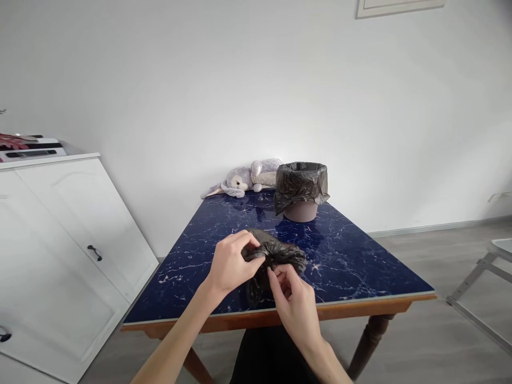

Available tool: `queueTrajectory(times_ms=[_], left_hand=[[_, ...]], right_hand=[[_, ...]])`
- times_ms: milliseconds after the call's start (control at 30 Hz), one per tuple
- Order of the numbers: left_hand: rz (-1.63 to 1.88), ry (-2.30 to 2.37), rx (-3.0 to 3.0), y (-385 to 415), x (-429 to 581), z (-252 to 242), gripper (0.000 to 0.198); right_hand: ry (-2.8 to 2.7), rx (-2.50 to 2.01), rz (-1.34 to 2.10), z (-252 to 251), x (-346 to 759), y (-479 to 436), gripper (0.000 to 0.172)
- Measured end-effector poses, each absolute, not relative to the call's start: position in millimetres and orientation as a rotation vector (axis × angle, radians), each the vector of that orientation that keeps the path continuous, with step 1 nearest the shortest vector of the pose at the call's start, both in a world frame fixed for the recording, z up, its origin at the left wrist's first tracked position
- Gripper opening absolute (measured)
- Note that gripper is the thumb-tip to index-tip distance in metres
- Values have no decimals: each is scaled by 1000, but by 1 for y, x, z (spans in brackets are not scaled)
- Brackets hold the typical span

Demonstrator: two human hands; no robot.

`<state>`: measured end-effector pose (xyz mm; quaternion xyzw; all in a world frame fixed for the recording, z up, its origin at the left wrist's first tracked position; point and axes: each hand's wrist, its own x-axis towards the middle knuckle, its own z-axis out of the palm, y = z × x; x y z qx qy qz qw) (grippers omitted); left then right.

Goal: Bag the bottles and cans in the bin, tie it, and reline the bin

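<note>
A crumpled black plastic bag (294,258) lies near the front edge of the blue marbled table (188,272), gathered together at its middle. My left hand (234,261) pinches the gathered part from the left, thumb and fingers closed on the plastic. From the lower right, my right hand (294,296) pinches the same bag close to the gather. Both hands hide parts of it, and what the bag contains, if anything, does not show.
Behind the bag stands a bin (301,211) lined with a black bag (302,184). A grey plush rabbit (240,180) lies against the wall at the back. A white cabinet (72,224) is at left, a folding metal frame (484,266) at right.
</note>
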<state>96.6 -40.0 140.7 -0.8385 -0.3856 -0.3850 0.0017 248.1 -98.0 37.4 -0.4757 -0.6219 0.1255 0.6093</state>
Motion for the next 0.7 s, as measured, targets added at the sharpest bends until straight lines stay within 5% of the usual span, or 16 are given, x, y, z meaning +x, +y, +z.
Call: queueTrajectory(times_ms=[333, 500, 700], left_hand=[[-1436, -1429, -2530, -28, 82, 143, 7], [-1018, -1070, -2784, -40, 82, 151, 35], [-698, -749, -2730, -45, 86, 160, 17]], right_hand=[[-1479, -1069, 247, 23, 266, -106, 23], [-1488, -1037, 242, 28, 268, -105, 22], [-1494, -1028, 215, 32, 268, -109, 20]])
